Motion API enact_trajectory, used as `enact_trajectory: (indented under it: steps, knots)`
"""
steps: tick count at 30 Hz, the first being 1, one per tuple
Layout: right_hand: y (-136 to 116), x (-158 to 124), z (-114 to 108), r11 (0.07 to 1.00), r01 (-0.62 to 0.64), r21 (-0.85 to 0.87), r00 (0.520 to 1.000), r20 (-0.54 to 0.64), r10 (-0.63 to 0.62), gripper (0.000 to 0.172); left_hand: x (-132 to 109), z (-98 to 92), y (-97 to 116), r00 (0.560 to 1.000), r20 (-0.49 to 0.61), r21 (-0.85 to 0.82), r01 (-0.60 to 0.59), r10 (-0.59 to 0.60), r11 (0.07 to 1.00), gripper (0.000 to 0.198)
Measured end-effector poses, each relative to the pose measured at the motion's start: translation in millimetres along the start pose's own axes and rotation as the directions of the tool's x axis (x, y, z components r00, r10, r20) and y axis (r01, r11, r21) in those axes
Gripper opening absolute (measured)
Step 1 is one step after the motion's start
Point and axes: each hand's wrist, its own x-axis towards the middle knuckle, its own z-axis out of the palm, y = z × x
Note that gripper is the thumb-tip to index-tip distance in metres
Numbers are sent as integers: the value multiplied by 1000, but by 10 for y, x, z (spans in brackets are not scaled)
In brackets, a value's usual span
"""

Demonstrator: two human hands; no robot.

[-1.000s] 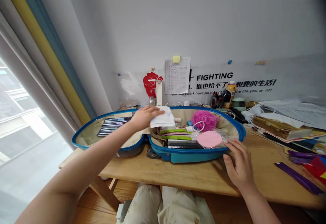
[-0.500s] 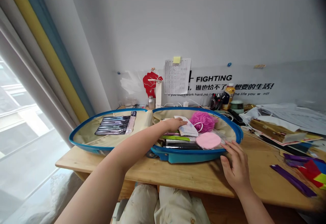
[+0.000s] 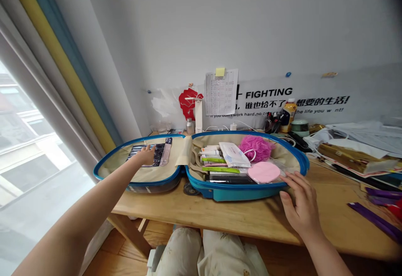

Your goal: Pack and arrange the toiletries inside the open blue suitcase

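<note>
Two hands: left hand [image 3: 146,155] on brush set [image 3: 153,154], right hand [image 3: 301,205] by suitcase [image 3: 238,190].

Pale grey wall [image 3: 251,29] behind, plain up top. Lower down it carries a black "FIGHTING" slogan [image 3: 269,93] with more lettering under it, a red fist sticker [image 3: 187,100] and a printed sheet [image 3: 221,92] with a yellow sticky note [image 3: 220,72] on its top edge. Large window [image 3: 21,133] on the left, bright daylight coming in, buildings outside washed out. Curtains beside it: sheer white panel [image 3: 40,96], then yellow stripe [image 3: 59,62], then blue stripe [image 3: 78,62]. Light wooden counter [image 3: 238,215] runs along the wall, angled leg [image 3: 132,236] under its left end. Wood plank floor [image 3: 122,255] below.
</note>
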Motion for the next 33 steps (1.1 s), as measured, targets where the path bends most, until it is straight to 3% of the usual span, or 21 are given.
enact_trajectory:
  steps: [4,11,17,22,25,27,30,33]
  knots:
    - [-4,5,-1,1000,0,-12,1000,-4,0,38,-40,236,-205,996,85,52,-26,21,998,109]
    - [-1,11,0,1000,11,-18,1000,-12,-11,36,8,318,-216,989,31,53,-143,142,988,99]
    - [5,7,-3,1000,2,-12,1000,-2,-2,38,-136,226,-247,994,-87,24,-71,73,997,81]
    - [13,3,6,1000,2,2,1000,-15,-2,37,-298,-28,-233,983,-184,-1,29,-29,1000,58]
    - [12,8,5,1000,4,4,1000,-12,-3,36,-462,-261,-140,933,-359,-83,1,-31,997,52]
    - [11,8,2,1000,6,1,1000,-5,-6,36,-590,-417,-9,876,-482,-145,-96,15,985,52]
    - [16,1,1,1000,-1,-8,1000,4,1,38,-743,-596,301,786,-592,-154,-324,175,934,60]
    - [24,-6,4,1000,-10,-11,1000,-3,10,38,-780,-668,703,685,-613,-103,-564,395,819,64]
